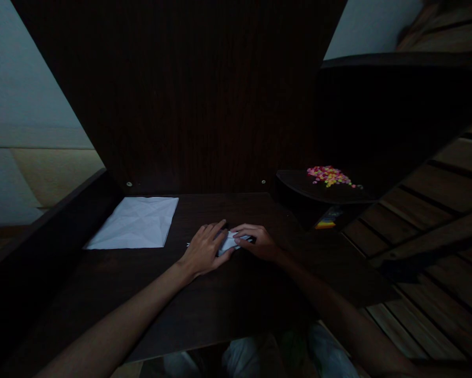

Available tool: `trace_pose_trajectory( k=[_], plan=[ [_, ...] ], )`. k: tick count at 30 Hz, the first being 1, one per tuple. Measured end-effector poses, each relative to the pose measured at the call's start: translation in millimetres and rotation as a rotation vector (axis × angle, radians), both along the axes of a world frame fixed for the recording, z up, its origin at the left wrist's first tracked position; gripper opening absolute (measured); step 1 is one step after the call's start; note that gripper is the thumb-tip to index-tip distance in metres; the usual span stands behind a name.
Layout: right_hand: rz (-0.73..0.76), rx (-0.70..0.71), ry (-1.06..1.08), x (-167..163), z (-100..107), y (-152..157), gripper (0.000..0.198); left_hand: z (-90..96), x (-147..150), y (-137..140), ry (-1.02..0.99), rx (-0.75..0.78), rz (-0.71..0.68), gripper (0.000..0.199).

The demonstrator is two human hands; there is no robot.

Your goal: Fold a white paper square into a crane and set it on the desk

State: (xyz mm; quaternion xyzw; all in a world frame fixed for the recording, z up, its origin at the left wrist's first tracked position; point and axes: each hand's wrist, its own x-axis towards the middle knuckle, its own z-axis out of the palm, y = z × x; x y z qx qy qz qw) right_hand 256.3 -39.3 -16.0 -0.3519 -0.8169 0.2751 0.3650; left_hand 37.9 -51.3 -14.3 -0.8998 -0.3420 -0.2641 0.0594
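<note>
A small piece of folded white paper [228,242] lies on the dark table in front of me, partly covered by my fingers. My left hand [207,245] rests over its left side, with the thumb along the near edge and the fingers pressing from above. On the right side, the bent fingers and thumb of my right hand [259,242] hold the same paper. Small white tips poke out past both hands, so its full shape is hidden. Farther left lies a flat sheet of white paper [135,223] with crease lines across it.
A heap of small pink, red and yellow pieces [330,176] sits on a curved corner shelf [294,181] at the right. Beneath it is a yellow and dark item [326,219]. A tall dark panel [204,105] closes the back; a low side board [54,210] borders the left.
</note>
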Motion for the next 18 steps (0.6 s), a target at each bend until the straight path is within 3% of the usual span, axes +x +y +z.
trace_pose_trajectory(
  k=[5,18],
  plan=[
    [-0.015,-0.025,-0.039,0.0,0.6,-0.3,0.025,-1.1,-0.2,1.5,0.004,-0.065,0.013,0.033],
    [0.015,-0.101,-0.092,9.3,-0.5,11.6,0.025,1.0,-4.0,8.4,0.005,-0.193,-0.034,0.039]
  ],
)
